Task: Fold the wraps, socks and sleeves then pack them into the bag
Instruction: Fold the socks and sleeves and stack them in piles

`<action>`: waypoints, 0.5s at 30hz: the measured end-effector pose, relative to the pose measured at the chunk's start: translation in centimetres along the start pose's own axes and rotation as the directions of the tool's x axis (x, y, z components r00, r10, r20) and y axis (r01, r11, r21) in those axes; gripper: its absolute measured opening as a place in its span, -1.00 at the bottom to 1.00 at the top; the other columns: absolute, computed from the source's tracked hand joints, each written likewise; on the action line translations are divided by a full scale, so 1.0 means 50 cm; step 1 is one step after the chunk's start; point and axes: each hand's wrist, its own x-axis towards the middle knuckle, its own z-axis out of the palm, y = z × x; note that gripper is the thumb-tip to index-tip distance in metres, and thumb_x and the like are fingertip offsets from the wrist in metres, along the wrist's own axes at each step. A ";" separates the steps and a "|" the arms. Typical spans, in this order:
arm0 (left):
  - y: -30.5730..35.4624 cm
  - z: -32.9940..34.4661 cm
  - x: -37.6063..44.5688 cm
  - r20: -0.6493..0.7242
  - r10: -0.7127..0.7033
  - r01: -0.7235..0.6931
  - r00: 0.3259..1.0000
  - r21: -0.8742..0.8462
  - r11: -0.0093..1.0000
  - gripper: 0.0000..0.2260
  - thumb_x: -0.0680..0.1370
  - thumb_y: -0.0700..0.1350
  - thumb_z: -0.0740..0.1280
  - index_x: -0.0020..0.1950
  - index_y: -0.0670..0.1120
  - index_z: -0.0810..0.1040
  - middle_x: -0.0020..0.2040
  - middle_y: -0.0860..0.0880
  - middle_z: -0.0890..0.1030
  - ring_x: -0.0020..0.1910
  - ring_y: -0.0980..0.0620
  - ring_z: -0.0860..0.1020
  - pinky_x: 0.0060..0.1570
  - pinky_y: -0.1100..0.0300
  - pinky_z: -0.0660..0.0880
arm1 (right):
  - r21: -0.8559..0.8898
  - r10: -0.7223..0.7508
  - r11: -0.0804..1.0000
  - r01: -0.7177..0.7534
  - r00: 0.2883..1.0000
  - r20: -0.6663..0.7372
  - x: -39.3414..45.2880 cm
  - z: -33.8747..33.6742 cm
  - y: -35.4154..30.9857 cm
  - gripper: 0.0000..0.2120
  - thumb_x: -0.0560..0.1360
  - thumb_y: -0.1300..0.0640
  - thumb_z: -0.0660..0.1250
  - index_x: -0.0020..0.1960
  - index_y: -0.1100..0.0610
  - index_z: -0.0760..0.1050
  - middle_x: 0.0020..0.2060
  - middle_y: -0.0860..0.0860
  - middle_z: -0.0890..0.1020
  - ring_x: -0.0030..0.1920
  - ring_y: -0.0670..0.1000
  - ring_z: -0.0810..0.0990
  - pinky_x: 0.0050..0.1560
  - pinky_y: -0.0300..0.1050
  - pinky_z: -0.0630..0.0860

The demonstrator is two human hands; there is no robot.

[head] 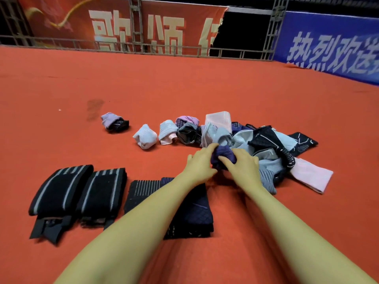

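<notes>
My left hand (200, 163) and my right hand (243, 163) both grip a bunched purple sock (224, 155) at the near edge of a loose pile of socks and sleeves (272, 148). Several rolled sock bundles lie in a row beyond: a lilac-and-black one (114, 121), a white one (145, 136), a grey-pink one (167, 132) and a dark grey one (187, 133). Two folded black wraps with grey stripes (61, 189) (102, 191) lie near left. A folded dark stack (192, 212) lies under my left forearm. A pink mesh bag (219, 119) stands behind the pile.
Everything lies on an orange-red carpet (184, 85). A flat pink sleeve (311, 177) sticks out at the pile's right. Metal truss railing (135, 46) with red and blue banners closes the far side.
</notes>
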 end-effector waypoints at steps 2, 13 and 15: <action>0.003 -0.024 -0.008 -0.023 0.022 -0.022 0.999 -0.020 1.000 -0.30 0.42 -0.15 0.38 0.50 0.03 0.16 0.36 -0.07 0.37 0.34 -0.09 0.34 0.19 0.00 0.28 | 0.246 0.066 0.968 -0.055 0.997 -0.036 -0.001 -0.021 -0.033 -0.70 0.50 -0.10 0.32 -0.14 0.15 0.56 -0.19 0.08 0.62 -0.12 0.15 0.55 -0.03 0.06 0.38; -0.009 -0.201 -0.122 -0.202 -0.079 0.011 0.976 -0.319 0.948 -0.48 0.45 -0.28 0.26 0.41 -0.01 0.35 0.13 -0.02 0.56 0.02 -0.01 0.55 -0.09 0.36 0.45 | 0.898 -0.011 0.371 -0.238 0.965 0.261 -0.029 -0.098 -0.170 -0.94 0.52 0.20 0.33 -0.05 0.10 0.58 -0.23 -0.07 0.64 -0.23 -0.17 0.55 -0.26 -0.35 0.44; -0.016 -0.222 -0.148 -0.140 -0.070 0.012 0.988 -0.376 0.927 -0.52 0.45 -0.28 0.29 0.35 -0.01 0.38 -0.04 0.06 0.54 -0.15 0.11 0.52 -0.27 0.50 0.37 | 0.908 -0.017 0.362 -0.213 0.972 0.235 -0.036 -0.099 -0.189 -0.87 0.51 0.32 0.31 -0.01 0.16 0.59 -0.24 -0.08 0.66 -0.24 -0.19 0.58 -0.22 -0.35 0.50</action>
